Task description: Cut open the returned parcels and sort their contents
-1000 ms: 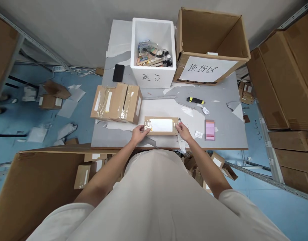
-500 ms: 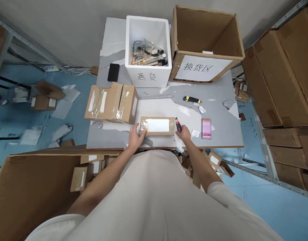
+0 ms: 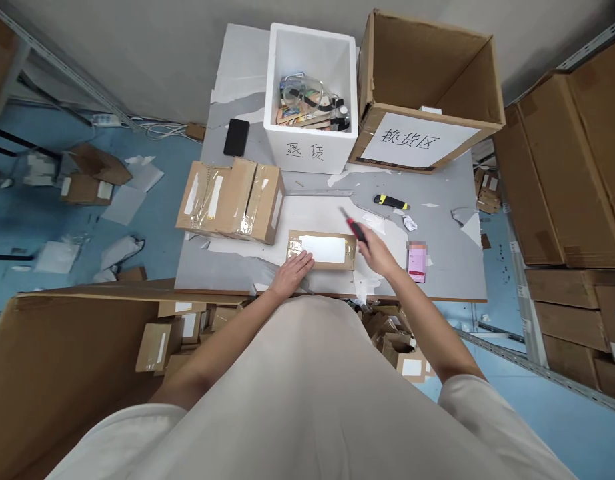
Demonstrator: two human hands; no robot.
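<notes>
Near the tabletop's (image 3: 452,267) front edge, a small carton (image 3: 323,251) is lying flat; the left hand (image 3: 292,272) is resting on it, fingers extended, while the right hand (image 3: 378,253), well apart, is gripping a red-and-black knife (image 3: 356,230) by the carton's right end. A pink-screened phone (image 3: 416,262) is lying toward the front right corner.

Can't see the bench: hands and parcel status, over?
Left hand resting on labelled box. Right hand gripping red cutter. Yellow-black cutter lies farther back, apart from box.

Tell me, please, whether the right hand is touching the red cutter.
Touching: the head view shows the right hand closed around the red cutter.
</notes>
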